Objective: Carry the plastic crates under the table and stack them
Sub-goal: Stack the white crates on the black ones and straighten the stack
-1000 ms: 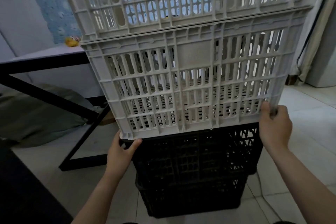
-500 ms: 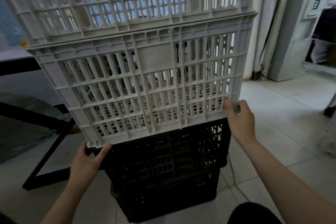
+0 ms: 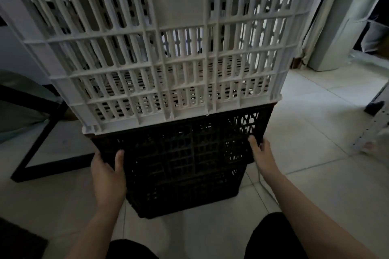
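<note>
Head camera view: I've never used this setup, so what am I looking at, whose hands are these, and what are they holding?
There is no machine here. The one picture comes from a camera worn on a person's head, looking down at their bare arms. The left hand and right hand grip opposite sides of a black crate that stands on the tiled floor. A white crate sits stacked on top of it. A black table leg shows at the left.
</note>
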{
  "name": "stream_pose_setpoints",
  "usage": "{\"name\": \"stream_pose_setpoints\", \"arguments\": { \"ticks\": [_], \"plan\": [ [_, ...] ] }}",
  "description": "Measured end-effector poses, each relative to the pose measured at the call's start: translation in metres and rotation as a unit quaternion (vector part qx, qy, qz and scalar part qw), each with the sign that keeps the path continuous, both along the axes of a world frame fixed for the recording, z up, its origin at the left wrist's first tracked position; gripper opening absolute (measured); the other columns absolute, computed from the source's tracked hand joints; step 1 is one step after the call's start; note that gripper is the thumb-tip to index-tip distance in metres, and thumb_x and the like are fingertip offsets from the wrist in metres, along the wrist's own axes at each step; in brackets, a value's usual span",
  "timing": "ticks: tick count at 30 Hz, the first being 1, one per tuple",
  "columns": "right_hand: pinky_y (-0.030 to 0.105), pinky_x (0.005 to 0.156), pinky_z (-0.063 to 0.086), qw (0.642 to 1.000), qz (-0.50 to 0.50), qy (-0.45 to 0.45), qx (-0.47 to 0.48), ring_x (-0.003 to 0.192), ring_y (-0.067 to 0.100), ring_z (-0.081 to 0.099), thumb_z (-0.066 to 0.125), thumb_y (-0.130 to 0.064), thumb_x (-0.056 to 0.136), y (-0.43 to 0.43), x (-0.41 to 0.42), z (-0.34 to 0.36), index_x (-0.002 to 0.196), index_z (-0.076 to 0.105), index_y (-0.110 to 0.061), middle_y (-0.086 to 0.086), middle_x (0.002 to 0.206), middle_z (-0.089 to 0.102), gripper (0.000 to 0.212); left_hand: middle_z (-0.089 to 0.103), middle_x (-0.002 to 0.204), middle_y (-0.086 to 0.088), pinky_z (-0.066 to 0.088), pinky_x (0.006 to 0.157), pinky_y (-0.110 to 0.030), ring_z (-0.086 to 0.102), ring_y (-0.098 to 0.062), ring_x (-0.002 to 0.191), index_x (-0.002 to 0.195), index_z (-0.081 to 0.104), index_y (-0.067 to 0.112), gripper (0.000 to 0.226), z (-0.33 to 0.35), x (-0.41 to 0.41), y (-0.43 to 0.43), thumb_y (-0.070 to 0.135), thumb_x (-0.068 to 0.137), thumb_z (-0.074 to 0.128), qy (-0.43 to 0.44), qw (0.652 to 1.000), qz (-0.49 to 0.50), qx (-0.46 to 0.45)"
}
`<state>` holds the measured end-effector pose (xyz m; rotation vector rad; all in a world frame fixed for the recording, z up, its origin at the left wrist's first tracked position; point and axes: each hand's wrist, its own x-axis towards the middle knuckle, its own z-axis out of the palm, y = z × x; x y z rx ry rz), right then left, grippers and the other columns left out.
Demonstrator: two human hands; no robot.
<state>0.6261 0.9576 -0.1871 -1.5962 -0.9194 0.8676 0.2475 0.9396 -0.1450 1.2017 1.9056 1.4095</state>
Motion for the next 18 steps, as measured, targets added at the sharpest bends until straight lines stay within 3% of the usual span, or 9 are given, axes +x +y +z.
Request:
{"name": "stream_pose_setpoints", "arguments": {
  "ticks": [2, 4, 6, 11, 16, 18],
  "plan": [
    [0.034, 0.090, 0.046, 1.000, 0.007, 0.008, -0.014, 0.114, 0.023, 0.057, 0.053, -0.056, 0.087, -0.001, -0.002, -0.022, 0.118, 0.045, -0.017, 0.003, 0.117, 0.056, 0.050, 0.064, 0.119, -0.010, 0.052, 0.094, -0.045, 0.062, -0.027, 0.108, 0.129, 0.052, 0.012, 0.052, -0.030, 0.001, -0.005, 0.048, 0.092, 0.054, -0.013, 0.999, -0.008, -0.033],
    [0.032, 0.090, 0.043, 1.000, -0.013, 0.015, -0.006, 0.108, 0.019, 0.055, 0.051, -0.042, 0.094, 0.001, -0.005, -0.033, 0.116, 0.043, -0.020, 0.003, 0.117, 0.054, 0.032, 0.064, 0.126, -0.010, 0.050, 0.098, -0.048, 0.062, -0.027, 0.114, 0.133, 0.050, 0.011, 0.070, -0.064, -0.002, -0.004, 0.059, 0.084, 0.056, -0.056, 0.995, -0.011, -0.079],
    [0.030, 0.093, 0.040, 1.000, -0.018, 0.009, 0.007, 0.111, 0.015, 0.052, 0.050, -0.040, 0.096, 0.002, -0.006, -0.041, 0.122, 0.040, -0.021, 0.002, 0.123, 0.053, 0.033, 0.062, 0.131, -0.009, 0.050, 0.099, -0.049, 0.061, -0.030, 0.118, 0.136, 0.047, 0.012, 0.084, -0.085, -0.001, 0.000, 0.071, 0.077, 0.054, -0.063, 0.992, -0.014, -0.106],
    [0.027, 0.095, 0.038, 0.999, 0.008, -0.044, -0.006, 0.117, 0.013, 0.050, 0.059, -0.032, 0.092, 0.003, -0.004, -0.056, 0.141, 0.027, -0.017, -0.001, 0.130, 0.049, 0.060, 0.058, 0.135, -0.014, 0.046, 0.090, -0.044, 0.058, -0.037, 0.119, 0.142, 0.038, 0.012, 0.060, -0.095, -0.001, 0.008, 0.050, 0.095, 0.047, 0.006, 0.990, -0.003, -0.143],
    [0.027, 0.091, 0.038, 0.996, -0.001, -0.088, -0.022, 0.110, 0.014, 0.053, 0.062, -0.034, 0.090, 0.003, 0.003, -0.051, 0.113, 0.050, -0.023, -0.005, 0.113, 0.054, 0.028, 0.065, 0.121, -0.012, 0.053, 0.089, -0.043, 0.064, -0.035, 0.110, 0.131, 0.047, 0.013, 0.058, -0.101, -0.015, 0.008, 0.053, 0.090, 0.053, 0.040, 0.986, -0.030, -0.157],
    [0.028, 0.093, 0.038, 0.994, 0.011, -0.101, -0.039, 0.114, 0.016, 0.053, 0.059, -0.035, 0.092, 0.002, 0.009, -0.051, 0.115, 0.053, -0.019, -0.003, 0.116, 0.055, 0.029, 0.066, 0.113, -0.005, 0.051, 0.089, -0.040, 0.064, -0.030, 0.109, 0.127, 0.051, 0.014, 0.056, -0.102, -0.023, 0.011, 0.052, 0.087, 0.057, 0.028, 0.985, -0.044, -0.165]
  ]
}}
